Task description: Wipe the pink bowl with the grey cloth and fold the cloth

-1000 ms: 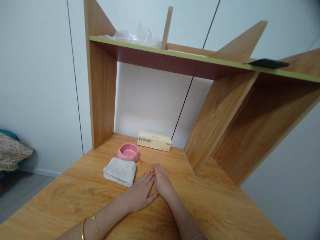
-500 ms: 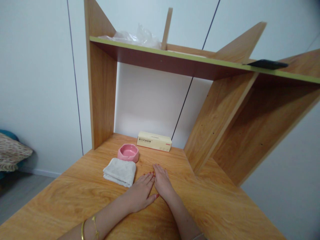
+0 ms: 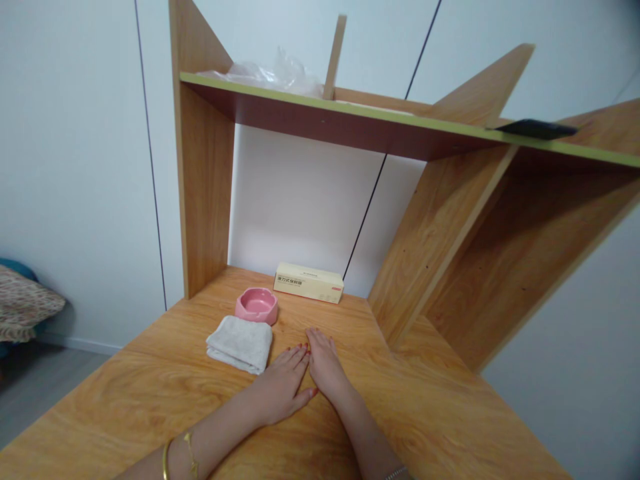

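Observation:
My left hand lies flat on the wooden desk, fingers stretched out and thumb apart, holding nothing. Beside it my right hand rests palm down, also with nothing in it; the fingertips of the two hands meet or nearly meet. Just left of my left hand is a folded light grey cloth. Behind the cloth stands a pink bowl with an angular outer wall. A long cream-coloured box with dark printed characters lies farther back, against the wall.
Over the desk runs a shelf with a green front edge, held by upright wooden panels. Crumpled clear plastic and a dark flat object lie on it. At the far left is a patterned fabric below desk height.

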Action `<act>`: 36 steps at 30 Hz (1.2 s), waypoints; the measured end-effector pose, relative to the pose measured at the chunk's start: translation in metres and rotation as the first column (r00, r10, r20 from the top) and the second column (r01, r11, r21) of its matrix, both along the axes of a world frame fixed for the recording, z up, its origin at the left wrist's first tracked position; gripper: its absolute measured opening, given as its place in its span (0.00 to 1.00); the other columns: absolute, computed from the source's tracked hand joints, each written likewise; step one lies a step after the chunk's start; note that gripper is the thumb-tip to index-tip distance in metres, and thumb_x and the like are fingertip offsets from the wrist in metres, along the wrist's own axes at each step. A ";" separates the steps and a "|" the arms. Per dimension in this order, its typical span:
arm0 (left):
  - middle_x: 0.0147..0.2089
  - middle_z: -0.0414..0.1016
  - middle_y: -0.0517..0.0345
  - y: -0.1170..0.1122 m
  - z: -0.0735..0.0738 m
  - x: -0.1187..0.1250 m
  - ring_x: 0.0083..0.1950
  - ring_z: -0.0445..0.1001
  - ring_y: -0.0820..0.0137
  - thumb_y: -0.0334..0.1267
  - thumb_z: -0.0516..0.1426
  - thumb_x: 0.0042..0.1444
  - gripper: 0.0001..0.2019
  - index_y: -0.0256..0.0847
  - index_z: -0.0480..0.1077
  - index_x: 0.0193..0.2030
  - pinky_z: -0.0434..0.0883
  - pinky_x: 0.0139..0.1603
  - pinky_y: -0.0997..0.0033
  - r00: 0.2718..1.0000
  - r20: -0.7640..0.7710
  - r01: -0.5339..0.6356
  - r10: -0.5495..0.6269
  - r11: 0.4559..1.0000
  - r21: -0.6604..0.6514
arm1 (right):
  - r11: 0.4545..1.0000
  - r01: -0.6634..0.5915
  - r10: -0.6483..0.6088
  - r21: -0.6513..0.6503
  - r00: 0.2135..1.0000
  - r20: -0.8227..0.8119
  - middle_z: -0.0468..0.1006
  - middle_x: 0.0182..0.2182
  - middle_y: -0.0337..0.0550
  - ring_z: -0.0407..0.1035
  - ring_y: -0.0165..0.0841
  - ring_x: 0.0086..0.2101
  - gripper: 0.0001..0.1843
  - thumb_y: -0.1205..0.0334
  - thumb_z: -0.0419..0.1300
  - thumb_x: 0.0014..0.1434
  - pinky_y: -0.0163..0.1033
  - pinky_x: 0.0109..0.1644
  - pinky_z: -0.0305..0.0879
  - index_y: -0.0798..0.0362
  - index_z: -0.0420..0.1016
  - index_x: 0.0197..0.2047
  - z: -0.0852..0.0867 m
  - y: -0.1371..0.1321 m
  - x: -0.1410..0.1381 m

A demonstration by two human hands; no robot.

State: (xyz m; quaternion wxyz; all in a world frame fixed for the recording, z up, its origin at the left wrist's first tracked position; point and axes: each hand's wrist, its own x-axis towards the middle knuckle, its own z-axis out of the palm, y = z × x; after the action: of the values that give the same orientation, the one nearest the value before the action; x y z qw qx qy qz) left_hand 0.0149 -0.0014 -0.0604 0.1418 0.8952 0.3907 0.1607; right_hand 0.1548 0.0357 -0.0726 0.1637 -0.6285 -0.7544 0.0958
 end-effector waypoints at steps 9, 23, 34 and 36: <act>0.64 0.49 0.38 -0.002 0.007 0.001 0.65 0.47 0.58 0.50 0.44 0.59 0.31 0.25 0.51 0.62 0.50 0.63 0.59 0.998 -0.065 -0.003 0.002 1.000 -0.023 | 1.000 -0.006 0.006 -0.012 1.000 0.007 0.56 0.59 0.52 0.46 0.37 0.60 0.28 0.74 0.40 0.55 0.47 0.61 0.39 0.62 0.55 0.60 0.001 -0.001 0.000; 0.63 0.50 0.38 -0.002 0.007 0.001 0.64 0.48 0.57 0.47 0.47 0.57 0.30 0.26 0.53 0.61 0.52 0.62 0.57 1.000 -0.015 -0.007 0.006 1.000 -0.015 | 1.000 -0.003 0.003 -0.010 1.000 0.028 0.56 0.59 0.50 0.46 0.36 0.60 0.29 0.74 0.40 0.55 0.47 0.61 0.39 0.60 0.55 0.60 0.000 0.000 -0.001; 0.63 0.48 0.36 -0.002 0.007 0.002 0.64 0.47 0.57 0.46 0.46 0.58 0.30 0.23 0.52 0.61 0.51 0.62 0.57 0.999 -0.046 -0.001 0.000 1.000 -0.023 | 1.000 -0.003 0.002 0.011 1.000 0.022 0.57 0.59 0.51 0.46 0.36 0.60 0.28 0.73 0.40 0.55 0.47 0.61 0.39 0.61 0.56 0.60 -0.001 0.000 0.000; 0.63 0.49 0.35 -0.002 0.007 0.001 0.64 0.48 0.57 0.45 0.47 0.58 0.30 0.23 0.53 0.61 0.52 0.62 0.57 1.000 -0.031 0.001 -0.002 1.000 -0.019 | 1.000 -0.003 0.003 0.016 1.000 0.018 0.57 0.59 0.51 0.47 0.36 0.59 0.28 0.73 0.40 0.55 0.48 0.61 0.39 0.61 0.56 0.60 -0.001 -0.001 -0.001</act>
State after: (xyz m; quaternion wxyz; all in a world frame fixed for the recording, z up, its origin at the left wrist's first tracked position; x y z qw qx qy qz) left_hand 0.0162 -0.0031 -0.0537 0.1442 0.8965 0.3937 0.1429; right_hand 0.1541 0.0348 -0.0736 0.1620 -0.6267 -0.7575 0.0843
